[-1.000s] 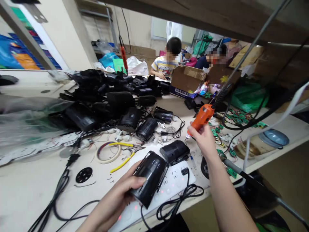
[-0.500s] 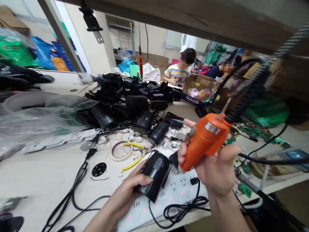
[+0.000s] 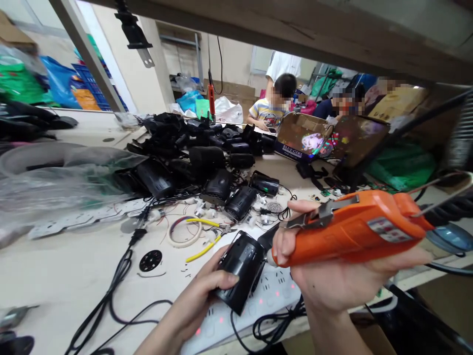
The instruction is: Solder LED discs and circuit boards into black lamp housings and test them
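Note:
A black cylindrical housing is gripped in my left hand, thumb across its side, over a white power strip. My right hand is closed round an orange electric screwdriver that lies nearly level. Its nose end reaches the right side of the housing; the exact contact point is too small to tell. Behind the housing are pliers with yellow handles and a roll of tape.
Black housings are heaped across the back of the table. A black cable and a round black disc lie at left. Beyond stands a cardboard box, near a seated person. A plug hangs above.
My right hand has tipped the orange screwdriver from a steep slant to nearly level, its nose now at the housing. The housing has stayed almost in place in my left hand.

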The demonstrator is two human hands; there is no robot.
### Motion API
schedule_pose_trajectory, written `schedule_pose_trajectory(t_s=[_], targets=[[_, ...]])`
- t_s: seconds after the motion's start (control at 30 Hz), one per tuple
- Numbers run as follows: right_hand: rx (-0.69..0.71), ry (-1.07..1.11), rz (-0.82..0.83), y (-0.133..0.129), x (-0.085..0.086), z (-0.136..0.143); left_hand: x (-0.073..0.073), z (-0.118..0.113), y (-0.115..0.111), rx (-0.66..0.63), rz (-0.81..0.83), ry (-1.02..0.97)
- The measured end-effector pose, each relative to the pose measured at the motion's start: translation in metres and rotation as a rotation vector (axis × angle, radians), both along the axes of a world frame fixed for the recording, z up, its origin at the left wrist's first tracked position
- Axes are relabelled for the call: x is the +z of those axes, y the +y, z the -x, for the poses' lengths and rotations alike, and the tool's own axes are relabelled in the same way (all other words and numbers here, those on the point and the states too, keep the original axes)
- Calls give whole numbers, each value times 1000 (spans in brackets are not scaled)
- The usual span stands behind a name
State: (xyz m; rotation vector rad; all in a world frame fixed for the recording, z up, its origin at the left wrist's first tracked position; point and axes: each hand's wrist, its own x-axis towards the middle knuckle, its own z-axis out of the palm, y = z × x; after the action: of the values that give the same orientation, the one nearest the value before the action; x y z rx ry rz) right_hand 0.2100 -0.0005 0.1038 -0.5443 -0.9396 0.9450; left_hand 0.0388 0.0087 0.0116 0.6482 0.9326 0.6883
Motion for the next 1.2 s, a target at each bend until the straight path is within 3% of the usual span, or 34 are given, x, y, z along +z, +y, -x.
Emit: schedule_pose_trajectory(t_s=[0.17, 0.3, 0.47, 0.67, 0.9, 1.07, 1.2], targets=[[66, -24, 98, -4, -11, -2, 6, -1, -1, 11, -26, -9], [112, -15, 117, -9, -9, -2, 9, -6, -3, 49, -110, 22], [170, -74, 86, -9, -1, -2, 5, -9, -5, 39, -104, -28], [227, -109, 99, -4, -11, -9, 2, -8, -5, 28, -114, -102], [207, -83, 123, -4, -17, -5, -6, -6, -11, 106, 0, -48], [278, -146, 216, -8, -13, -10, 2, -7, -10, -20, -53, -99], [257, -47, 138, -11, 5, -13, 7, -7, -8, -77, -78, -83]])
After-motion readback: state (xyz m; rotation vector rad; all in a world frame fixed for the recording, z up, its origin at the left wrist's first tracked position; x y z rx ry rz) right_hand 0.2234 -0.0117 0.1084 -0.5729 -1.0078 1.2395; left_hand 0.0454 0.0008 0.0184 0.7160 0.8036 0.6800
